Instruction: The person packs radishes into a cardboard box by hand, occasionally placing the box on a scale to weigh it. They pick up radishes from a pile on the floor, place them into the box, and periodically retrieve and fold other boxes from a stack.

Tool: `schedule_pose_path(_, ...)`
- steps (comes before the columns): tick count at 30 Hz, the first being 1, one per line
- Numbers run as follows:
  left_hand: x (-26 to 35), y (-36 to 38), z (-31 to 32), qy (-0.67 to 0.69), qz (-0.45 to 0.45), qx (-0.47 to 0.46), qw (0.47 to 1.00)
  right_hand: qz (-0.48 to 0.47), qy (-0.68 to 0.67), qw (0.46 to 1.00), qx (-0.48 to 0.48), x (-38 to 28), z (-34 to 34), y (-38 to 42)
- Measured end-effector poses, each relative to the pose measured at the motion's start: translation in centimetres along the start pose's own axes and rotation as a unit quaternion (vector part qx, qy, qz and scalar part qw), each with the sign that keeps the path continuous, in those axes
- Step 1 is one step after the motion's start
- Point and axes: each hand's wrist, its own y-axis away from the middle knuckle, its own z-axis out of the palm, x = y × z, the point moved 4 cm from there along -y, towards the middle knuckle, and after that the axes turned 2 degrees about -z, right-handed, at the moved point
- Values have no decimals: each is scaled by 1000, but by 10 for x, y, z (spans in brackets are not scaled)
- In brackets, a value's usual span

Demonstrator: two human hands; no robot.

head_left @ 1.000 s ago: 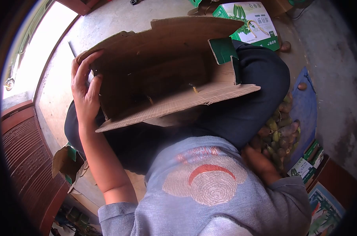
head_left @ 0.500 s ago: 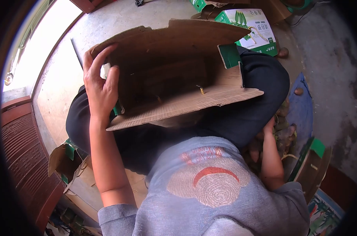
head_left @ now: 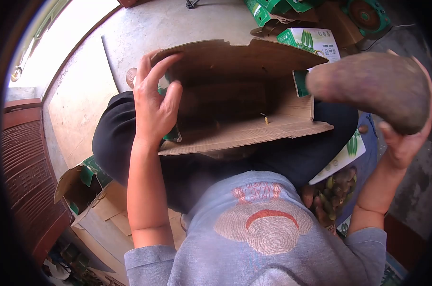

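An open cardboard box (head_left: 244,139) rests on my lap with its opening toward me. My left hand (head_left: 154,105) is wrapped round the left end of the box, thumb on the near side and fingers over the upper edge. Raised at the right, my right hand (head_left: 406,143) holds a large brownish-purple tuber (head_left: 373,88), fingers behind it and thumb beneath. The tuber's pale narrow end points at the box's right end. Inside the box is a small yellow scrap (head_left: 266,119); the rest of the interior is dark.
By my right knee lies a pile of smaller tubers (head_left: 332,195) beside a blue sheet (head_left: 366,164). Green-and-white cartons (head_left: 316,40) stand beyond the box. Another open carton (head_left: 80,188) is at the left, and a green round appliance (head_left: 368,16) at far right.
My right hand has risen from the pile at the lower right, bringing up the large tuber. My left hand stays on the box. The view has shifted slightly.
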Motion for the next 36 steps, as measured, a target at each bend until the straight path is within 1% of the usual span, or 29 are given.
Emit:
schedule_pose_path(2, -2, 0, -5, 40, -18, -11, 999, -56, 11, 987, -151, -5, 64, -29)
schedule_pose_path(3, -1, 1, -9, 58, -35, -20, 997, -99, 17, 964, -245, -3, 98, -36)
schedule_pose_path(5, -2, 2, -13, 89, -55, -28, 994, -97, -21, 938, -332, 23, 169, -28)
schedule_pose_path(7, -4, 2, -14, 112, -61, -28, 991, -10, 47, 874, -484, 49, 227, -14)
schedule_pose_path(9, -6, 1, -14, 121, -56, -28, 991, 0, 104, 822, -559, 79, 275, 5)
schedule_pose_path(11, -6, 0, -13, 116, -52, -24, 992, -44, 161, 812, -560, 108, 317, 30)
schedule_pose_path(14, -7, -2, -11, 128, -47, -18, 991, -17, 180, 798, -574, 105, 340, 28)
schedule_pose_path(15, -8, -3, -10, 118, -52, -20, 991, 2, 141, 810, -570, 106, 335, 27)
schedule_pose_path(17, -8, -2, -10, 100, -62, -26, 993, 41, 64, 828, -556, 73, 302, 3)
schedule_pose_path(19, -6, -1, -11, 80, -68, -33, 994, -32, 4, 862, -505, 45, 242, -17)
schedule_pose_path(21, -5, -2, -9, 85, -38, -32, 995, -17, -46, 934, -353, 38, 164, -30)
schedule_pose_path(23, -5, 2, -7, 113, -107, -51, 987, 74, -4, 983, -171, 56, 73, -22)
schedule_pose_path(24, -2, 4, -4, 124, -93, -53, 987, 134, 5, 988, -73, 77, 28, -3)
schedule_pose_path(25, -1, 4, -2, 129, -77, -52, 987, 184, 12, 982, 29, 103, -16, 24)
schedule_pose_path(26, -5, 5, -1, 124, -83, -56, 987, 232, 77, 963, 117, 130, -55, 60)
schedule_pose_path(27, -6, 5, -1, 114, -88, -59, 988, 275, 137, 930, 203, 155, -89, 107)
schedule_pose_path(28, -3, 3, 0, 101, -84, -53, 990, 356, 194, 876, 261, 180, -115, 163)
schedule_pose_path(29, -5, 0, 0, 103, -87, -54, 989, 427, 266, 819, 275, 198, -129, 218)
schedule_pose_path(30, -9, -3, 0, 103, -90, -53, 989, 501, 307, 769, 253, 204, -131, 262)
schedule_pose_path(31, -10, -5, 0, 102, -93, -50, 989, 579, 262, 717, 287, 227, -133, 333)
schedule_pose_path(32, -5, -3, 1, 87, -75, -46, 992, 639, 187, 685, 295, 215, -114, 361)
schedule_pose_path(33, -2, -1, 2, 85, -63, -46, 993, 695, 122, 646, 292, 227, -102, 413)
schedule_pose_path(34, -2, -1, 3, 84, -52, -48, 994, 715, 55, 633, 294, 224, -79, 434)
schedule_pose_path(35, -3, -3, 4, 83, -42, -52, 994, 749, -13, 580, 320, 202, -49, 420)
schedule_pose_path(36, -5, -5, 4, 80, -44, -53, 994, 755, -103, 560, 326, 203, -30, 429)
